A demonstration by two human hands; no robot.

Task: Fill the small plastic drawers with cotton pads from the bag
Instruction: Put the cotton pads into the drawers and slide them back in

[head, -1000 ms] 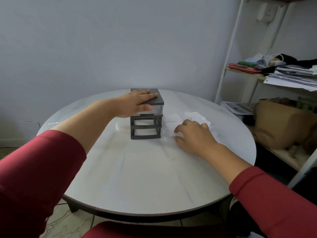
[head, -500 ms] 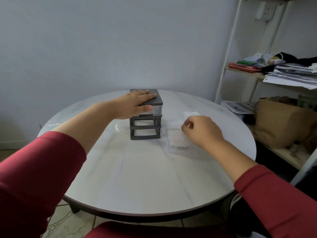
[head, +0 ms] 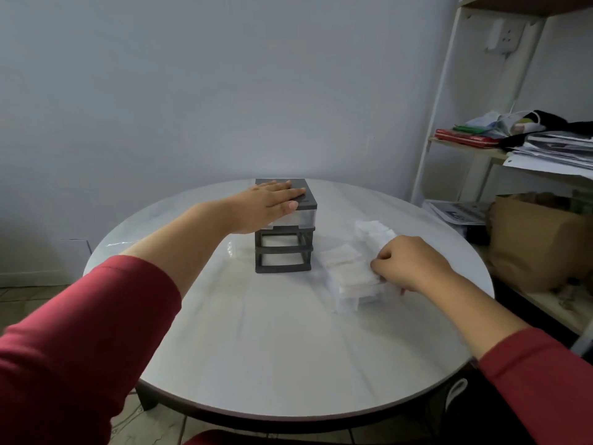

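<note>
Cotton pads (head: 348, 271) already lie in a white layer in a clear drawer (head: 349, 300) standing out on the table (head: 272, 348), right of centre in the frame. So part of the filling looks done. The dark rack (head: 284, 248) at centre holds only its top drawer (head: 298, 218). Its two lower slots gape, so this drawer has yet to go back. How many others need pads I cannot tell.

The bag (head: 373, 231) sits just above the drawer in the picture, pale and crumpled.

The right hand (head: 407, 263) has its fingers (head: 378, 268) curled and bunched against the right edge of the pads and drawer. It seems to grip the drawer, with the pads just left of the fingertips. Whether the tips also pinch a pad is too fine to see.

The left hand (head: 272, 200) lies flat on the rack's lid — fingers straight and close together, steadying it.
</note>
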